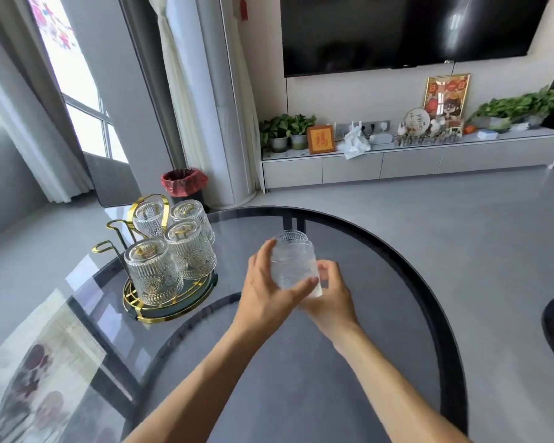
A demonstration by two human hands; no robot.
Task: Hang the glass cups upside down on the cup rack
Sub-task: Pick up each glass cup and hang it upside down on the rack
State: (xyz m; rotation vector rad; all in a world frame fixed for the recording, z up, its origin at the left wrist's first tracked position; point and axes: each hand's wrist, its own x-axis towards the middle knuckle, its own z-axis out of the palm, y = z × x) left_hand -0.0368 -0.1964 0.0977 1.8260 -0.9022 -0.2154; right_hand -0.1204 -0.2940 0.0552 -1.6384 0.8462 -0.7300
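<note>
Holding one glass cup [294, 263] above the round glass table [397, 314], both hands are wrapped around it: left hand [266, 292] gripping its near-left side with thumb across the front, right hand [328, 294] cupping its lower right. Cup is blurred; whether its mouth faces up or down cannot be told. Cup rack [147, 238], gold wire on a round tray, stands to the left, well apart. Four ribbed cups hang inverted there; two hooks at its left are bare.
</note>
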